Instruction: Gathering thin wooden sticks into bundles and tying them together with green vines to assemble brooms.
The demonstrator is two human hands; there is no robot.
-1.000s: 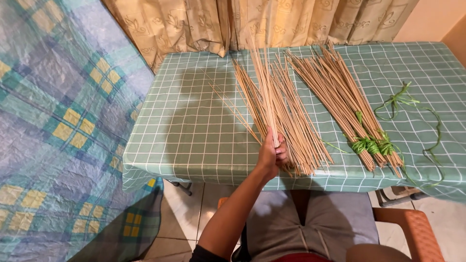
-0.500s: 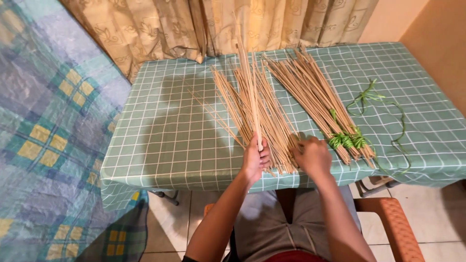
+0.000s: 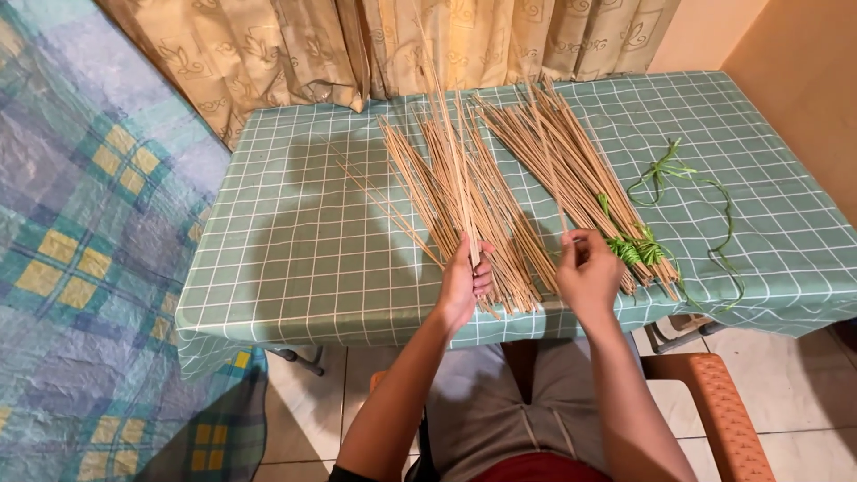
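Head view, looking down on a seated person at a table (image 3: pixel 295 268) under a green checked cloth.

Left hand (image 3: pixel 464 281): closed round the near ends of a few thin tan sticks (image 3: pixel 451 170), held raised so they fan away toward the curtain (image 3: pixel 393 45).

Right hand (image 3: pixel 587 272): fingertips pinched on 1 stick (image 3: pixel 546 156), lifted at the near table edge.

Loose pile (image 3: pixel 486 223): many sticks lie unbound, spread lengthwise at the centre of the table, just beyond the left hand; a few strays (image 3: pixel 375 196) lie apart on its left.

Tied bundle (image 3: pixel 571 170): a second, tighter group lies to the right, bound near its close end with green ribbon (image 3: pixel 636 250). Spare ribbon (image 3: pixel 692 178) trails loose farther right.

Progress, judged from the layout: 1 bundle appears gathered and tied; the centre pile remains unsorted and untied, so most of the work looks outstanding.

Containers: none in view; all sticks rest directly on the cloth. A chair arm (image 3: pixel 714 411) and a patterned blanket (image 3: pixel 80 268) flank the table.
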